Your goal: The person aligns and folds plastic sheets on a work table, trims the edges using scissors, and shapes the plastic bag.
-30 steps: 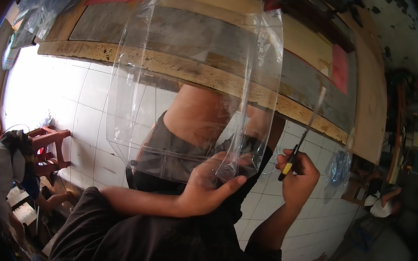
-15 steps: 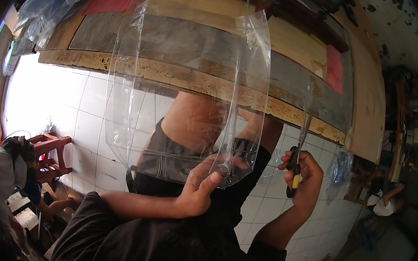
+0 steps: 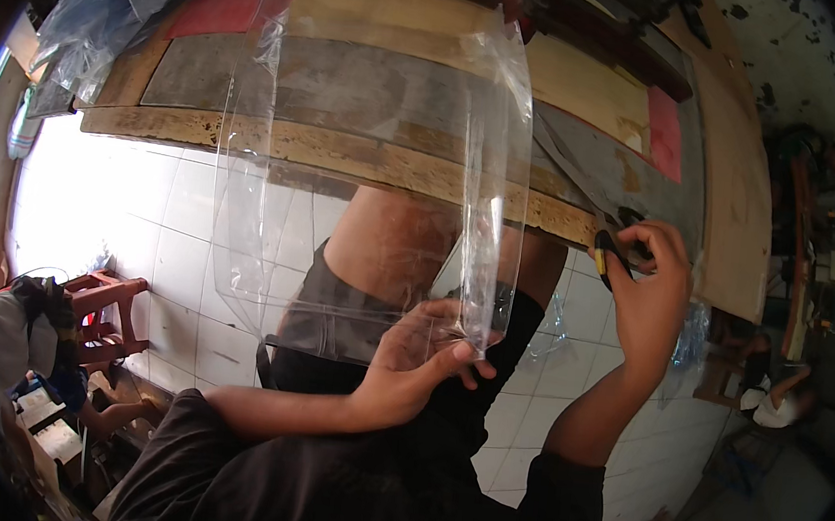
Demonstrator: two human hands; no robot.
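Note:
A large clear plastic bag (image 3: 367, 155) with folded side edges hangs from the worktable over my lap. My left hand (image 3: 418, 361) pinches its near right corner between thumb and fingers. To the right, my right hand (image 3: 652, 283) has its fingers through the handles of scissors (image 3: 598, 213) with black and yellow grips. Their long blades point up and left over the table edge, and the tips lie close to the bag's right side. Whether the tips touch the plastic, I cannot tell.
The wooden worktable (image 3: 347, 158) has a worn front edge, with grey, cream and red patches on top. A pile of clear plastic (image 3: 126, 1) lies at the far left. A red plastic stool (image 3: 105, 321) stands on the white tiled floor at left. Other people sit at both sides.
My right hand has moved up and to the right, and the scissors have swung from upright to pointing up-left toward the bag. My left hand has shifted slightly right along the bag's corner.

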